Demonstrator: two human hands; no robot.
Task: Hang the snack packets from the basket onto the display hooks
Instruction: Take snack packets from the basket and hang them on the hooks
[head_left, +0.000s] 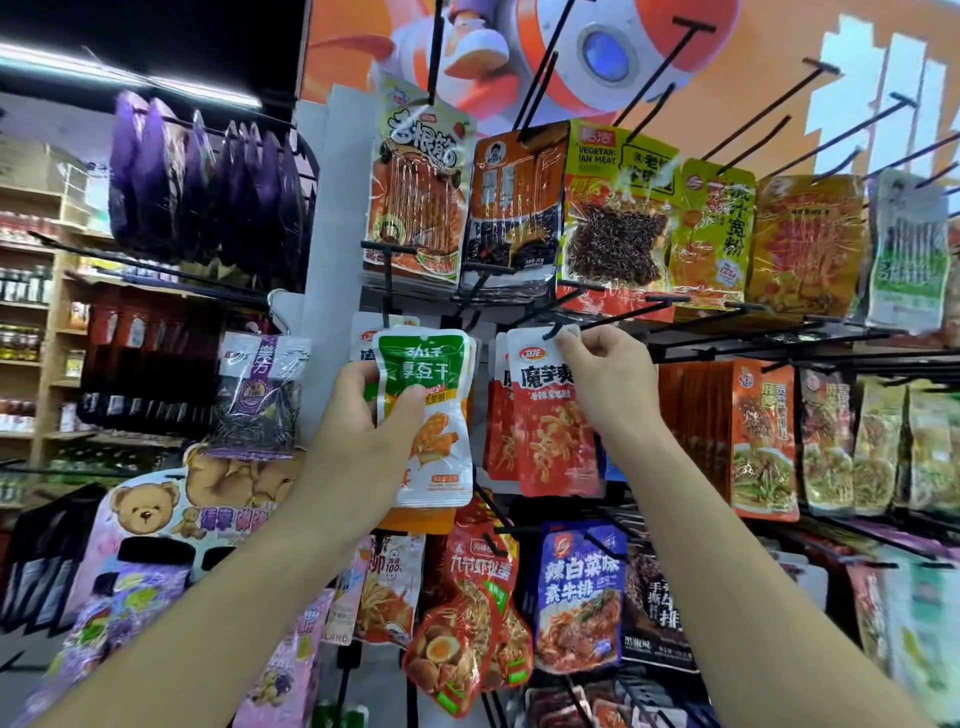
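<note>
In the head view, the left hand (363, 421) wraps its fingers (410, 402) around a small upright stack of green-and-white snack packets (434, 364). Just to the right, the right hand (610, 387) pinches the top edge of a red-and-white snack packet (550, 436) against the tip of a black display hook (623, 315), directly above its fingers (571, 345).

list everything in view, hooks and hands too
green and white packets: small stack, centre, before the middle row
red and white packet: one in front, others behind, at a middle-row hook
display hooks: many, black, across the rack
purple packets: one row, upper left
yellow packet: one in front, top row
blue packet: one, lower centre
bear-print packets: several, pink, lower left
shelves of bottles: wooden, far left
left hand: grips the green and white packets
right hand: pinches the red and white packet's top
</note>
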